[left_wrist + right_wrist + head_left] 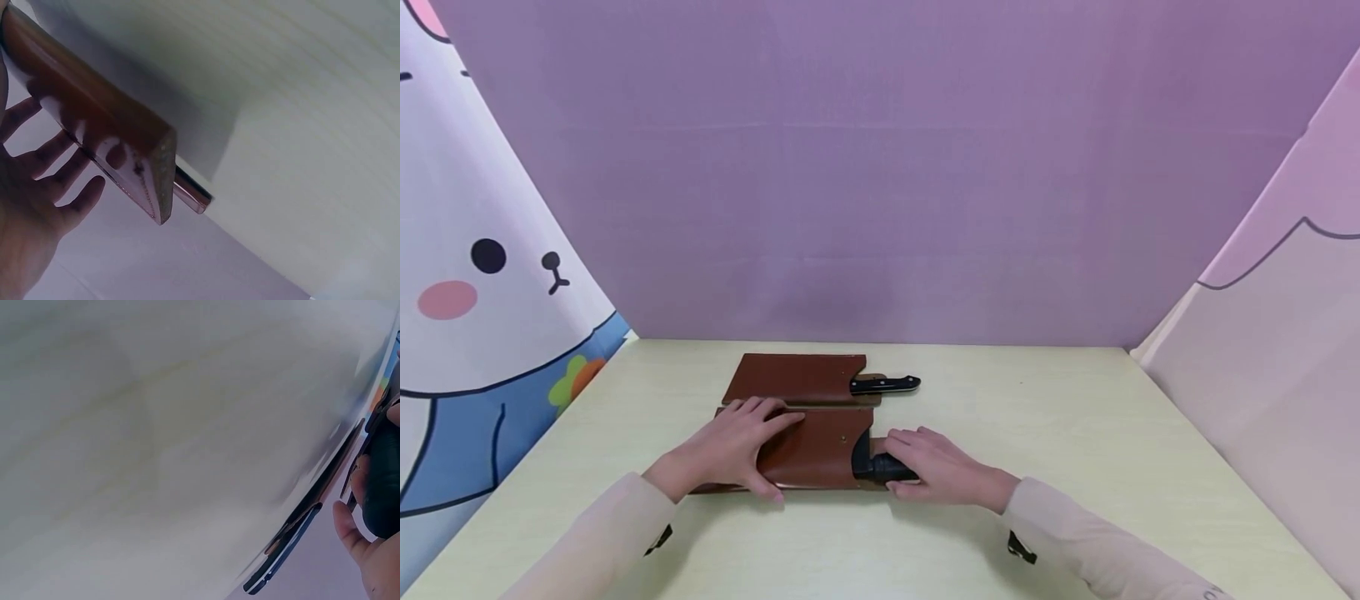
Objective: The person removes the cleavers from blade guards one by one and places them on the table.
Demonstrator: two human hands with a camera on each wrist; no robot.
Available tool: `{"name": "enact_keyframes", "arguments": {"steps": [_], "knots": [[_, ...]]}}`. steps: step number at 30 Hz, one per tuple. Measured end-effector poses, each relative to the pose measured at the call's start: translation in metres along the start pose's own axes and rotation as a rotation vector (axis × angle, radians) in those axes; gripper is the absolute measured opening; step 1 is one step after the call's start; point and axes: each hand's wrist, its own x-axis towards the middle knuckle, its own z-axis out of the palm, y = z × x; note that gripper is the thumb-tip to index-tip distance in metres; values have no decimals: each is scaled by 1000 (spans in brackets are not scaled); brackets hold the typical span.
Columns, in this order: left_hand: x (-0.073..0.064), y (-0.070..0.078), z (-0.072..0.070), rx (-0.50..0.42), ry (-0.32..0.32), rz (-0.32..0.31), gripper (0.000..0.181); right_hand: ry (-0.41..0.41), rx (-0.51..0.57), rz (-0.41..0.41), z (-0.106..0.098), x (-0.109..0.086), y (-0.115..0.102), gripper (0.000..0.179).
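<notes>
On the table, a brown knife sheath lies under my left hand, which holds it across its width, thumb at the near edge and fingers spread over the top toward the far edge. Its glossy face mirrors the fingertips in the left wrist view. My right hand grips the thick black handle of a knife at the sheath's right-hand mouth. The blade is hidden inside the sheath, apart from a dark part at the notch. In the right wrist view the fingers curl round the handle.
Just behind lies a second brown sheath with a riveted black-handled knife in it, handle pointing right. The pale wood-grain table meets a purple backdrop. Printed cloth panels stand at both sides.
</notes>
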Motion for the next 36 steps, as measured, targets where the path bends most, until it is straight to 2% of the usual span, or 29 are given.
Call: {"name": "enact_keyframes", "arguments": {"steps": [12,20,29,36], "knots": [[-3,3,-3,-9,15,-5,109,61,3,-16,1,-3,-3,31],[-3,2,-2,-8,-9,-38,110,78,-4,-23,1,-4,-2,32],[0,3,-4,17,17,-23,111,114,-12,-33,1,-7,0,34],[1,5,-5,20,6,-26,110,129,-13,-38,0,-9,1,34]]}}
